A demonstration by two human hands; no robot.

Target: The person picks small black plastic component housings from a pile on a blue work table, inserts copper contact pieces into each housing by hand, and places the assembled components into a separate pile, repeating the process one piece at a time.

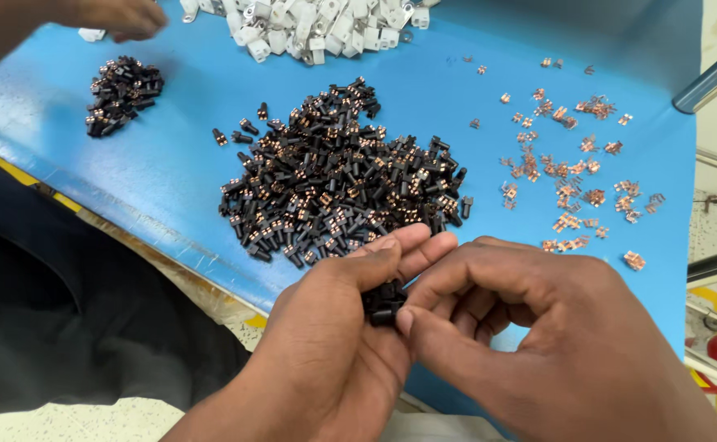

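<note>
Hundreds of black parts form the big pile (338,176) on the blue counter (178,155); just below it, left hand (338,327) and right hand (530,327) pinch a small black part (383,301), which could slip floorward

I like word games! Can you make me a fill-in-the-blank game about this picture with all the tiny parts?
1. The table has a ____ top.
2. The left hand and right hand together pinch a small ____ part.
3. The biggest pile is made of ____ pieces with copper bits.
4. The loose copper clips lie to the ____ of that pile.

Missing words: blue; black; black; right
</note>
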